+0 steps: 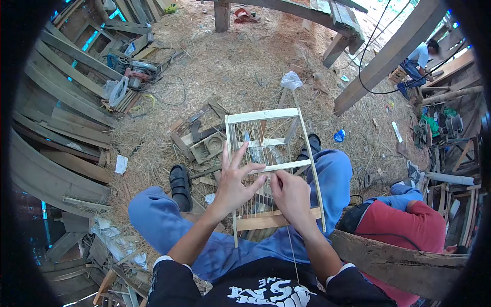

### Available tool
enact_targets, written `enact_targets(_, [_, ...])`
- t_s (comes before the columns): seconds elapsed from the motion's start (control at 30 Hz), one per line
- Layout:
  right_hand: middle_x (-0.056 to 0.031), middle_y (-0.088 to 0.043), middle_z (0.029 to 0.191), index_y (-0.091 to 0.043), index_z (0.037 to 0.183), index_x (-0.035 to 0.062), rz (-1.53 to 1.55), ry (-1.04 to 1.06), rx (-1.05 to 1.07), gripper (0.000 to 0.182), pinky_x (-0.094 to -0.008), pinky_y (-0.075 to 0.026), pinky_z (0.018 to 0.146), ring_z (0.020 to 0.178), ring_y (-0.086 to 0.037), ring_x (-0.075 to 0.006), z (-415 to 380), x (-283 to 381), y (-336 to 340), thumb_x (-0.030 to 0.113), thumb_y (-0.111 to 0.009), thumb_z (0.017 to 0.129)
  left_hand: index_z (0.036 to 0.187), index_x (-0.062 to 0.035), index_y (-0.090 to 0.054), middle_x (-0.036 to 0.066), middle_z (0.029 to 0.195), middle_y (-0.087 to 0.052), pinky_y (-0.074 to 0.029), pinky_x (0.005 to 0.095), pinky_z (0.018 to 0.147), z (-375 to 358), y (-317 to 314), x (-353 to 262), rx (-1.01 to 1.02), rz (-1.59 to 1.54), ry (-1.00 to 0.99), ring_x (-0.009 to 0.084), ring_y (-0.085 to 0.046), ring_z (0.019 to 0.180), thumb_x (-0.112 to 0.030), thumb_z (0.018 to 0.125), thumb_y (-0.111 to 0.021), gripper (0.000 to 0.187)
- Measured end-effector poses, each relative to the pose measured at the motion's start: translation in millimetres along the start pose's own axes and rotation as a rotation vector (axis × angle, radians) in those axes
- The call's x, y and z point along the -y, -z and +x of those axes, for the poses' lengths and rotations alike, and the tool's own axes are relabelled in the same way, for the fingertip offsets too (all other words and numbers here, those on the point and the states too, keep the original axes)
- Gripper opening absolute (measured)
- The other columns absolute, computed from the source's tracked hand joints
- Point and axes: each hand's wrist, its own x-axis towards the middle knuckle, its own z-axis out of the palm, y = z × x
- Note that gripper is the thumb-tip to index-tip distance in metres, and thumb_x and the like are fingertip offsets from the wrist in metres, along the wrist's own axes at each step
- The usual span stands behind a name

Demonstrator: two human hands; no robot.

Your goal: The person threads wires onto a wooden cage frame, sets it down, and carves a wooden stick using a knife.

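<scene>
A light wooden frame (263, 115) with crossbars rests between my knees, and thin cords run lengthwise across its left part. My left hand (232, 181) is over the frame's left side with its fingers spread, the index finger touching the middle crossbar (289, 166) and the thumb just below it. Close beside that thumb, my right hand (292, 194) is closed in a pinch at the same crossbar. A thin cord (292, 244) trails from beneath my right hand down toward my lap. The pinched fingertips hide the cord's upper end. A curved lower slat (261, 221) spans the frame near my thighs.
Wood scraps (207, 146) and shavings cover the ground ahead. A circular saw (140, 71) lies at the left by stacked boards. A wooden bench (286, 7) stands at the back. One person in red (401, 225) is close at my right; another person (420, 56) sits farther off.
</scene>
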Motion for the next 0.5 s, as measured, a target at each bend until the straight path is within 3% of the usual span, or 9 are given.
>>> enact_targets(0.27, [-0.0192,-0.065,0.070,-0.068,0.086,0.0022,-0.031,0.016,0.013,0.025,-0.0467,-0.049,0.061,0.067,-0.065,-0.0389,0,-1,2,0.024,-0.060,0.095,0.102,-0.0192,-0.079,0.018,0.158,-0.035,-0.021,0.0618,0.118,9,-6,9,-0.046,-0.044,0.065,0.0546,-0.011,0.148,-0.032,0.082,-0.079,0.024])
enact_targets(0.5, [-0.0213,-0.066,0.071,-0.066,0.083,0.0036,0.020,0.027,-0.015,0.028,-0.0523,-0.050,0.064,0.070,-0.066,-0.0411,11,1,-1,0.026,-0.056,0.097,0.102,-0.0195,-0.079,0.019,0.157,-0.038,-0.019,0.0618,0.118,5,-2,1,-0.019,0.019,0.042,0.0524,-0.012,0.149,-0.031,0.083,-0.079,0.023])
